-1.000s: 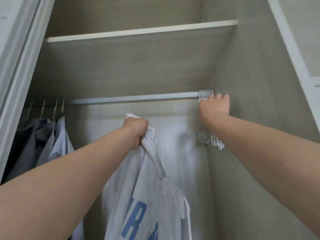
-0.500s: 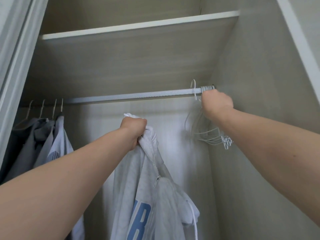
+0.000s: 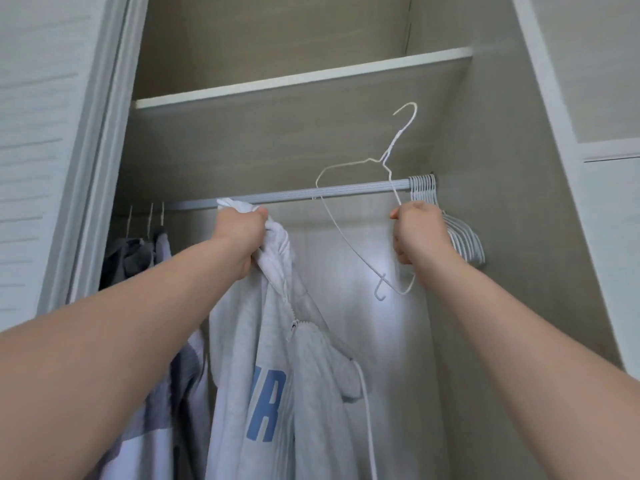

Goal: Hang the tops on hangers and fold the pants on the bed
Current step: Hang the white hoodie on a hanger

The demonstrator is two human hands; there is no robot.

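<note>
White wire, the hanger [image 3: 393, 143] is off the rail [image 3: 294, 195] and in my right hand [image 3: 420, 233], whose fingers are curled tight round one sloping arm of it near the rail's right end. Its hook points up towards the shelf [image 3: 301, 79], tipped a little right, with the opening facing left. The frame's long axis runs steeply, from the bent shoulder in front of the rail down to a small upturned end below my fist. I see it at an angle, so its shape reads skewed.

My left hand [image 3: 242, 233] is a closed fist on the hoodie [image 3: 270, 341], bunching the cloth at its top, level with the rail about midway along. The hoodie hangs straight down from that grip, long axis vertical, with its zip and blue letters facing me.

At the rail's right end a packed row of spare hangers [image 3: 460, 237] hangs by the wardrobe's side wall, just behind my right hand. At the left end hang grey clothes [image 3: 131, 254]. The rail crosses behind the hanger, between hook and fist.
</note>
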